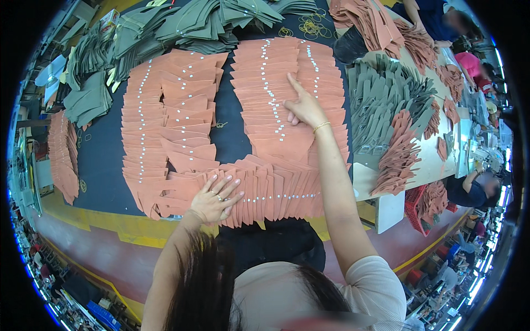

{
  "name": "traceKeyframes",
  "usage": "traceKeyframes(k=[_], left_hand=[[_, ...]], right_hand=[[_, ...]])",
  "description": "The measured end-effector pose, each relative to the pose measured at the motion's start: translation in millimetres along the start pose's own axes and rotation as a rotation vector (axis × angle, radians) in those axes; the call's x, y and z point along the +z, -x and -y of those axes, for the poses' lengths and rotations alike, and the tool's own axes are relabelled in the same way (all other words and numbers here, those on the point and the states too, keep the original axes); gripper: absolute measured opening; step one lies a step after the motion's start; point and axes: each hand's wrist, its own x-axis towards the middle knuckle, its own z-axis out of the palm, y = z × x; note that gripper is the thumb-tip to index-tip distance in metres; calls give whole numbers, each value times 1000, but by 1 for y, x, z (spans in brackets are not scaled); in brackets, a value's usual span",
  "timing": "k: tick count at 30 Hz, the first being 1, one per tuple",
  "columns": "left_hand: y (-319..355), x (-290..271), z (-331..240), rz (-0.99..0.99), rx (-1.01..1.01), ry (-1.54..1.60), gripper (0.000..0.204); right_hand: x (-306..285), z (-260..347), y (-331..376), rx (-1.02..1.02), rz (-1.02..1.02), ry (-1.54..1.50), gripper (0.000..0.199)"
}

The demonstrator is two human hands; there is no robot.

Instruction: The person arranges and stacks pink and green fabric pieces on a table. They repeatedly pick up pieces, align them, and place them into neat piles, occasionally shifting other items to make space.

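Rows of overlapping salmon-coloured leather pieces (165,127) with small white stickers lie fanned out on a dark table (102,165). My left hand (216,198) rests flat, fingers spread, on the near row of pieces (276,193) by the table's front edge. My right hand (302,105) reaches farther out and presses on the right-hand column of pieces (287,66), index finger stretched forward. A bracelet sits on that wrist. Neither hand holds anything.
Stacks of grey-green pieces (193,22) lie at the table's far side and left. Rubber bands (312,25) lie at the back. To the right, a lighter table (425,160) carries more grey and salmon pieces, with other people seated along it. A yellow-lined floor lies below.
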Motion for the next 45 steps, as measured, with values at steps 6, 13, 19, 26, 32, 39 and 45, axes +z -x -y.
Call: traceKeyframes(k=[6,13,19,26,32,39,45], left_hand=[[-1,-2,0,-12,5,-9,55],[0,0,1,-10,-1,17,54],[-2,-2,2,-5,4,-18,54],[-3,-1,0,-53,-3,10,53],[-2,2,-1,-59,-5,-7,53],[0,1,-2,-54,-17,35,53],[-2,7,1,-57,18,20,54]], right_hand=[[2,-3,-1,-14,-19,81,78],[3,2,1,-11,-39,127,78],[4,7,1,-22,-104,246,78],[-1,5,3,-7,-56,124,77],[-25,-11,-4,19,145,-344,70],[-55,-35,13,-218,-493,-687,39],[-44,-61,94,-316,-643,-602,20]])
